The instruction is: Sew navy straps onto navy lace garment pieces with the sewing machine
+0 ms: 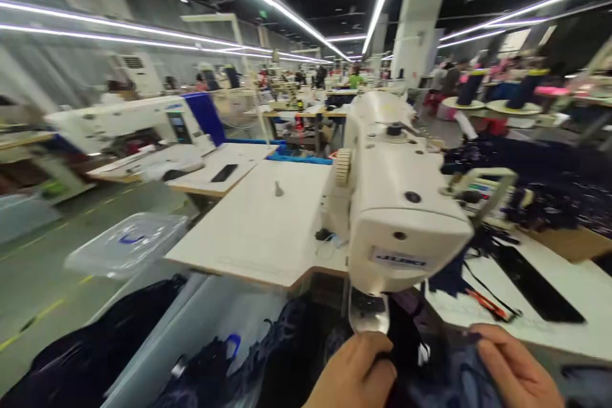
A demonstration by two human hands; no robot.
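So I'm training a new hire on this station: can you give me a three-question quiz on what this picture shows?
1. True or false: both hands rest on dark fabric under the sewing machine.
2. Which lies on the table right of the machine head? A) red-handled snips B) a steam iron C) a mug
3. What sits on the floor left of the table?

Key:
1. True: left hand and right hand both press it.
2. A
3. A clear plastic bin.

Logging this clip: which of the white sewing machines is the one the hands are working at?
The JUKI-labelled sewing machine at centre right; left hand and right hand hold dark fabric beneath its head. The other machine stands far left.
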